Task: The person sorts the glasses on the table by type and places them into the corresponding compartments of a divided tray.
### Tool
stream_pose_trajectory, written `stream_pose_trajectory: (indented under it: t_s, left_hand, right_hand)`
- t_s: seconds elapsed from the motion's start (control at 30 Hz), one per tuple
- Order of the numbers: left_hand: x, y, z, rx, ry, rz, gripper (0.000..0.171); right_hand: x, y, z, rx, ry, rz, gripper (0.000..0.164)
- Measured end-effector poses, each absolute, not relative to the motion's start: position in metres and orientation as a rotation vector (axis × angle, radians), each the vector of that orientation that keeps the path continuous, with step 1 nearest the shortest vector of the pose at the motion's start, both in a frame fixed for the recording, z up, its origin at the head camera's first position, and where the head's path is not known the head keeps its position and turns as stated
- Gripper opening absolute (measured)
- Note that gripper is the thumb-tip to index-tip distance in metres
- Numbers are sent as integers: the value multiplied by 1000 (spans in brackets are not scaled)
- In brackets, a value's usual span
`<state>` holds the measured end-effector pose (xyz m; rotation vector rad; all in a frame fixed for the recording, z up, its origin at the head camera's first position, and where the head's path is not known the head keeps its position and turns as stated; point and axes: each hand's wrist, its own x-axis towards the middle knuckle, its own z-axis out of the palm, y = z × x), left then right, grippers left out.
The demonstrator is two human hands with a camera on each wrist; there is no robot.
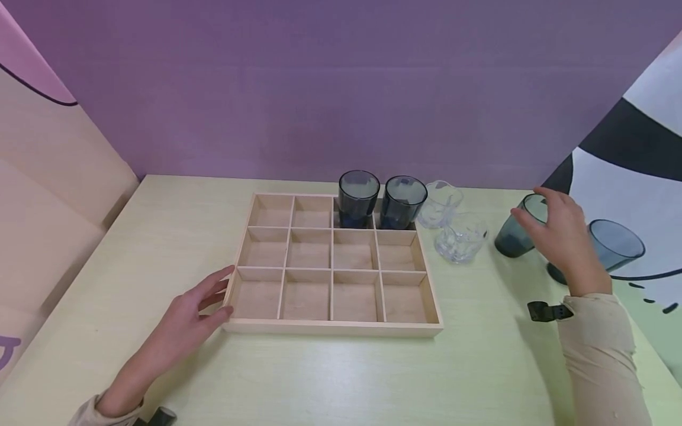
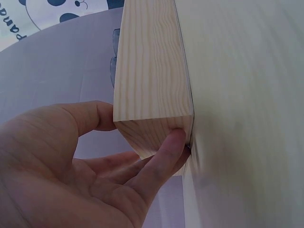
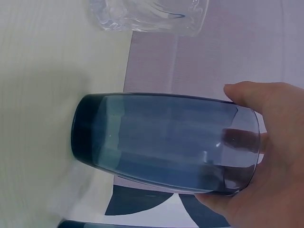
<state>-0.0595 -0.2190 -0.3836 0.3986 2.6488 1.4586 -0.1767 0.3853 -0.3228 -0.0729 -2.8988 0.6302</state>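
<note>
My left hand (image 1: 186,322) holds the left side of a shallow wooden divided box (image 1: 333,327) near its front corner; the left wrist view shows its fingertips against the wood (image 2: 152,61). Over at the right, my right hand (image 1: 567,236) grips a tall blue-grey drinking glass (image 3: 161,142) around its rim, thumb on one side and fingers on the other. Whether its base touches the table, I cannot tell. Another blue-grey glass (image 1: 615,245) stands partly hidden behind this hand. Two dark glasses (image 1: 358,198) (image 1: 403,204) stand in the back row's two right compartments.
Two clear glasses (image 1: 439,204) (image 1: 461,238) of wavy shape stand just right of the box. A purple wall (image 1: 330,94) rises behind the table's back edge. Patterned panels (image 1: 629,171) flank the right side.
</note>
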Motion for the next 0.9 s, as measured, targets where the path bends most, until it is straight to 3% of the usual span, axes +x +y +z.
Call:
stream_pose_trajectory:
  t_s: [0.9]
  left_hand:
    - [-60, -220, -386, 392, 2644, 1472, 61]
  right_hand:
    - [-175, 384, -324, -114, -2943, 538, 92]
